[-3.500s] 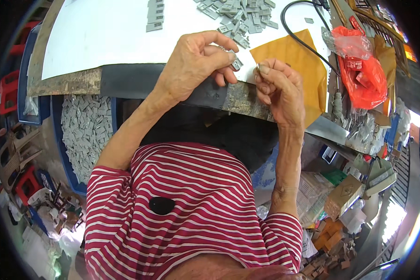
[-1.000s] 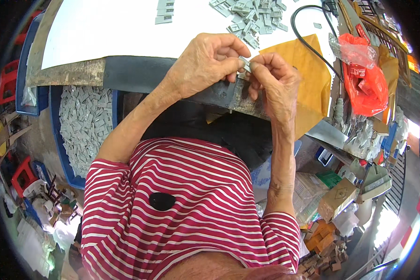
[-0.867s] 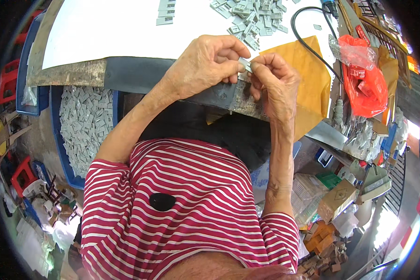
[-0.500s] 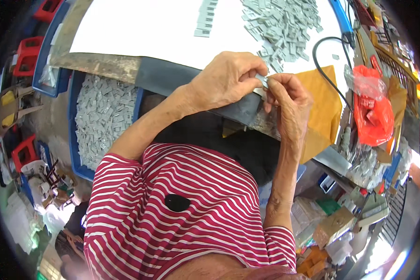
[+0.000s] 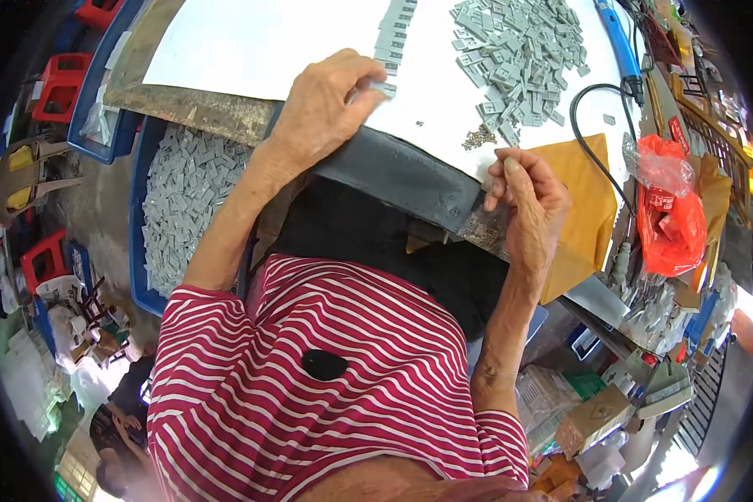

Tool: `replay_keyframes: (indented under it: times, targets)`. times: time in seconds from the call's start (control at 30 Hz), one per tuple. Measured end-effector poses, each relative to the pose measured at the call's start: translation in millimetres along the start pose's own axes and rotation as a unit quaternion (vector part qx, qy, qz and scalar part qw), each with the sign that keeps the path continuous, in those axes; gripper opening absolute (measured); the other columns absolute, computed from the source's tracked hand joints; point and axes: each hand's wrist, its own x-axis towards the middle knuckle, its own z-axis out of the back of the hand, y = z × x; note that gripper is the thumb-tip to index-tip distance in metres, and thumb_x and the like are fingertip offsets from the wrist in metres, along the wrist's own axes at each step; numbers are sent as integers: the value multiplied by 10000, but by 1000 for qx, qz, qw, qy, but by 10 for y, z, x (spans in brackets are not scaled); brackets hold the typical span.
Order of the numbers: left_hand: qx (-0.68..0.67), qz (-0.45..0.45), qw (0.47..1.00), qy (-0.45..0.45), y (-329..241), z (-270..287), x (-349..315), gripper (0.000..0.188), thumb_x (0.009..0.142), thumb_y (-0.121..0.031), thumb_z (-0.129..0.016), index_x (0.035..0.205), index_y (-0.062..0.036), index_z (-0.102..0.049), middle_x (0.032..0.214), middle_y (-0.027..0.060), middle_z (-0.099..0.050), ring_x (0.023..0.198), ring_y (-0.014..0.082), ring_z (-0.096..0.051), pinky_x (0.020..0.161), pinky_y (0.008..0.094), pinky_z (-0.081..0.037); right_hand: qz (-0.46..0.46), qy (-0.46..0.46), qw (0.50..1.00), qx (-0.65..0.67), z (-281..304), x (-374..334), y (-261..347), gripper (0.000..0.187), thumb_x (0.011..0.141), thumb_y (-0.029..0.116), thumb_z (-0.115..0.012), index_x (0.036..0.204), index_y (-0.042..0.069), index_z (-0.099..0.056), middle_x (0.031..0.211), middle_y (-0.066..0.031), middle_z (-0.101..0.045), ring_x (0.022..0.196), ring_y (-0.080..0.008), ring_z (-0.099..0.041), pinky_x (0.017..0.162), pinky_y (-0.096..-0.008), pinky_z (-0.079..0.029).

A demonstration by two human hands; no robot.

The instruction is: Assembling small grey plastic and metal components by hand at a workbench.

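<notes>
My left hand (image 5: 326, 109) is at the near end of a row of small flat grey pieces (image 5: 392, 42) lined up on white sheeting. Its thumb and forefinger close on one small grey piece (image 5: 385, 88) at that end. Over the table's front edge, my right hand (image 5: 533, 197) is closed, thumb against curled fingers; anything between them is too small to make out. Just beyond its fingertips lies a little pile of tiny brownish metal bits (image 5: 479, 137). Past that spreads a large heap of loose grey pieces (image 5: 523, 63).
A blue bin (image 5: 148, 289) full of grey pieces stands left, below the table. A yellow-brown envelope (image 5: 581, 209) lies right of my right hand. Farther right are a blue corded tool (image 5: 617, 38), its black cable (image 5: 575, 113) and a red plastic bag (image 5: 671, 226).
My hands, together over the table edge before, have parted. The left has moved left to the row with the grey piece; the right stays near the edge, and the brownish bits now show.
</notes>
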Motion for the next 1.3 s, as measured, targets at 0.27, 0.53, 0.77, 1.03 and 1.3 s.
replay_keyframes:
  times: [0.27, 0.53, 0.77, 1.03, 1.3]
  targets:
    - [56, -21, 998, -34, 85, 4, -36, 155, 724, -89, -579, 827, 27, -589, 764, 125, -548, 653, 251, -542, 600, 337, -439, 20, -33, 998, -49, 58, -120, 70, 154, 860, 59, -524, 949, -54, -578, 761, -78, -570, 565, -92, -505, 499, -208, -433]
    - [25, 22, 999, -10, 32, 24, -16, 111, 744, -48, -601, 834, 9, -570, 791, 75, -553, 692, 159, -559, 620, 257, -461, 13, -49, 997, -59, 98, -332, 63, 134, 858, 31, -516, 943, -55, -573, 762, -73, -571, 557, -88, -504, 503, -201, -432]
    - [17, 46, 999, -24, -3, 0, 61, 101, 724, -28, -608, 810, 8, -568, 779, 80, -551, 674, 162, -551, 606, 257, -451, -10, -10, 999, -44, 112, -504, -42, 109, 863, 14, -505, 932, -41, -568, 750, -50, -559, 560, -68, -496, 496, -189, -422]
    - [24, 44, 998, -41, 6, -35, 143, 103, 718, -26, -611, 809, 3, -574, 765, 82, -546, 668, 174, -548, 591, 268, -438, -27, -23, 996, -80, 165, -510, -105, 111, 867, 34, -508, 934, -29, -570, 731, -31, -545, 562, -58, -489, 494, -185, -419]
    - [52, 33, 997, -57, 14, -83, 227, 104, 721, -36, -618, 810, -6, -575, 787, 106, -557, 680, 223, -572, 610, 302, -447, -9, -37, 995, -94, 173, -495, -185, 112, 868, 43, -509, 936, -25, -566, 709, -24, -537, 542, -56, -482, 482, -185, -410]
